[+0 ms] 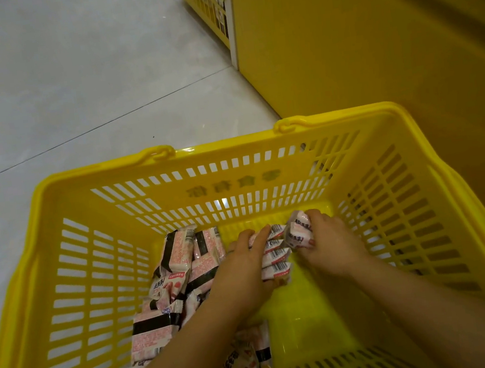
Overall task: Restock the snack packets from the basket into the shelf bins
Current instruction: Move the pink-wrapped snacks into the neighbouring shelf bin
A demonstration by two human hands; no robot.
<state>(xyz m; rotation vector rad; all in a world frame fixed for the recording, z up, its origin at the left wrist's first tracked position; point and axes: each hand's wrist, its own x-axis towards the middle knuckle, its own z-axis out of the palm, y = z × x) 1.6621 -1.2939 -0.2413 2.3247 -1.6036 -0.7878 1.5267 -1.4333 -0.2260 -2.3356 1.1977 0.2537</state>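
Floor: I'm looking down at pale grey tile [70,82], with a yellow shelf base [372,60] running along the right.
Basket: the yellow basket [231,151] sits on the tile just beside that base, handles folded down on the rim.
Packets: pink-and-white packets [179,255] lie loose in the basket's left half and near corner. The right half of its bottom shows bare yellow.
Stack: a short row of packets [274,256], barcodes up, is bunched between my two hands near the far wall.
Left hand: my left hand [240,272] is clamped on the stack's left side, fingers laid over the top.
Right hand: my right hand [327,240] has its fingers curled tight round the packet at the stack's right end.
Bins: none in view that I can be sure of. A yellow slotted rack [204,5] shows at the top edge, but I can't tell what it is.
Done: I judge part of the load may be gone already, going by the bare patch.
Left: this handful hasn't left the basket, and a good many packets remain, so several more trips look likely.
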